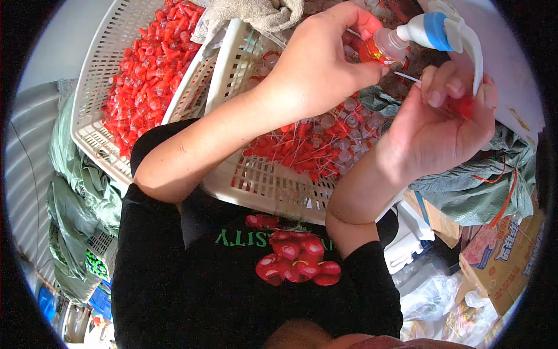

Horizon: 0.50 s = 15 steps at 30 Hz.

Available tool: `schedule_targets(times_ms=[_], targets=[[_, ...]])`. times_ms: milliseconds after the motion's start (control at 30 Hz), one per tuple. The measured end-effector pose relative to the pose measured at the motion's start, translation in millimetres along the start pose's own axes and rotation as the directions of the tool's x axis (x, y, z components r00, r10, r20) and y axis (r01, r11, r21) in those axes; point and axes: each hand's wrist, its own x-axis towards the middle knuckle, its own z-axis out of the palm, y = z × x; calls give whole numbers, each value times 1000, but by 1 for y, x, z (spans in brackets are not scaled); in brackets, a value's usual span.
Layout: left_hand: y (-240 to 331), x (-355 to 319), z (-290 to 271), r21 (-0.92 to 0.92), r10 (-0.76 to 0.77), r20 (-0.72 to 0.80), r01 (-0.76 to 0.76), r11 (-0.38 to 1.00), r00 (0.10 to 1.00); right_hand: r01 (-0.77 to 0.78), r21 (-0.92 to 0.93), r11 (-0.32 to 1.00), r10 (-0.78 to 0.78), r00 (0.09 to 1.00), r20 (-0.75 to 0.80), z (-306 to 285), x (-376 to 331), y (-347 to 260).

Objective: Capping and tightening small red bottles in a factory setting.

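Note:
My left hand (325,64) grips a small clear bottle (390,45) with a red-and-yellow label, tilted sideways. Its open mouth is right at the tip of a white spout (419,32) with a blue ring (437,31). Curled fingers of my right hand (442,116) hold a red cap (463,107), mostly hidden; a thin white stick (407,76) pokes out toward the bottle. The spout's curved white lever (478,64) reaches down to my right fingertips. Below both hands, a white basket (273,186) contains red caps with white sticks (311,154) and clear bottles (349,125).
At the left, another white basket (87,104) is full of red pieces (154,70). A beige cloth (253,17) hangs over the basket rims. Green plastic sheeting (482,180) and a cardboard box (494,262) are on the right, with clear plastic bags (430,296) lower down.

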Motion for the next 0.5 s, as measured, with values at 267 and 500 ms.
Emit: schedule_targets(times_ms=[267, 500], targets=[[-12, -2, 10, 339, 459, 22, -439, 832, 888, -9, -70, 997, 10, 1000, 4, -2, -5, -9], [-10, -49, 25, 307, 88, 143, -129, 943, 986, -17, 113, 993, 16, 1000, 11, -1, -41, -61]])
